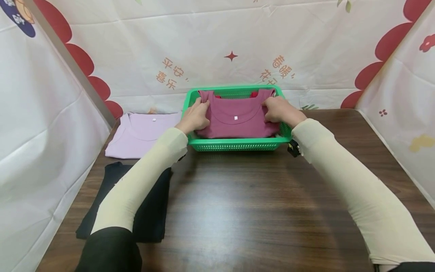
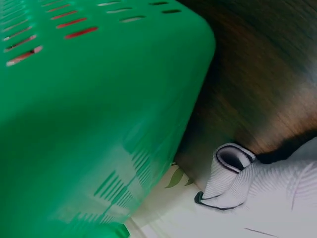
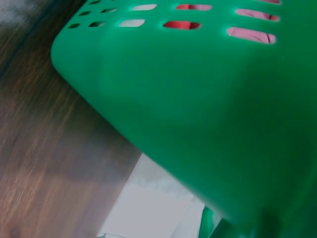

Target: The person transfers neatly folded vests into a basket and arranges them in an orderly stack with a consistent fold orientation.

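A folded mauve-pink shirt (image 1: 235, 126) lies in the green basket (image 1: 234, 145), its neckline facing up with a small white label. At the shirt's left side, my left hand (image 1: 195, 116) holds its edge, fingers near the shoulder part. My right hand (image 1: 281, 110) grips the right side with bent fingers. Red cloth shows behind the neckline. Both wrist views are filled mostly by the green basket wall (image 2: 99, 94), (image 3: 198, 99); neither shows a hand.
Left of the basket lies a folded lilac shirt (image 1: 142, 138). Nearer the front is folded black cloth (image 1: 153, 211), partly under my left arm. The brown table (image 1: 244, 204) is bounded by printed white curtains behind and at both sides. Pale ribbed cloth (image 2: 228, 181) shows in the left wrist view.
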`<state>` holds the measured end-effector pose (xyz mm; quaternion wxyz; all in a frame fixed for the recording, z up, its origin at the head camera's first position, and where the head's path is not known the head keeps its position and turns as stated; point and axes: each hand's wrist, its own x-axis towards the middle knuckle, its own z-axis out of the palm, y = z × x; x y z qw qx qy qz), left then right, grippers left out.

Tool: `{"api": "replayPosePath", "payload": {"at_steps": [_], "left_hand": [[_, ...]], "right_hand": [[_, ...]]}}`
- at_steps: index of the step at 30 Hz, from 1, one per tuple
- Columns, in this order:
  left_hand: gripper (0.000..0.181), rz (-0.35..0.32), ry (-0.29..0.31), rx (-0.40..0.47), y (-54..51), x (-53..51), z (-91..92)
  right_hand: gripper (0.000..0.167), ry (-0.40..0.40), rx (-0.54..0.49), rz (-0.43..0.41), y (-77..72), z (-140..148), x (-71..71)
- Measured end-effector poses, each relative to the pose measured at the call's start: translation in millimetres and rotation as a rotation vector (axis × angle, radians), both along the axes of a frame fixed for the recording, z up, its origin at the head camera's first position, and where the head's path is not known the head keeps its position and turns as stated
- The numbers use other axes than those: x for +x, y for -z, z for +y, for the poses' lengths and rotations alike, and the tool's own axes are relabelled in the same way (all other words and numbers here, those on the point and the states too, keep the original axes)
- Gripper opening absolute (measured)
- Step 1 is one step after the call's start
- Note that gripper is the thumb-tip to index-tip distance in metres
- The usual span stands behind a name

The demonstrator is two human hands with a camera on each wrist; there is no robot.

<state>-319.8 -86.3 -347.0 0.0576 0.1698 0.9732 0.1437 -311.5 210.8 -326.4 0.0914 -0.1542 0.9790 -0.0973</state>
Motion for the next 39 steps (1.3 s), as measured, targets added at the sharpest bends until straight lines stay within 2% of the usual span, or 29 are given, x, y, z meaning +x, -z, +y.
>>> {"api": "replayPosePath", "payload": {"at_steps": [5, 8, 12, 15, 19, 24, 27, 31, 34, 39], "left_hand": [[0.078, -0.030, -0.018, 0.032, 3.2, 0.5, 1.2], [0.078, -0.051, -0.021, 0.039, 4.5, 0.7, 1.3], [0.080, -0.059, -0.038, 0.051, 5.8, 1.1, 1.1], [0.082, -0.050, -0.048, 0.054, 5.8, 1.7, 0.9], [0.083, -0.036, -0.047, 0.068, 4.0, 4.1, -0.1], [0.079, 0.015, -0.021, 0.067, 0.8, 8.8, -2.4], [0.061, 0.052, 0.052, 0.009, -0.2, 10.6, -3.0], [0.041, 0.078, 0.150, -0.049, -0.5, 11.4, -2.5], [0.046, 0.052, 0.157, -0.024, -1.1, 12.7, -2.5], [0.052, 0.001, 0.146, -0.033, -2.5, 15.6, -3.9]], "right_hand": [[0.039, 0.014, -0.009, 0.018, 0.8, 0, 2.0], [0.035, 0.016, -0.017, 0.057, 3.9, 1, 3.3], [0.015, 0.007, -0.021, 0.129, 7.6, 1, 5.8], [0.006, 0.007, -0.016, 0.152, 7.7, 1, 7.5], [0.009, -0.009, 0.014, 0.187, 5.6, 2, 9.1], [0.014, -0.091, 0.044, 0.271, 2.7, 1, 8.5], [0.013, -0.120, 0.033, 0.215, 1.8, -2, 7.0], [0.015, -0.120, 0.043, 0.031, -1.4, -6, 9.1], [0.031, -0.122, 0.070, -0.046, -5.5, -8, 12.5], [0.049, -0.121, 0.086, -0.108, -10.6, -11, 16.5]]}}
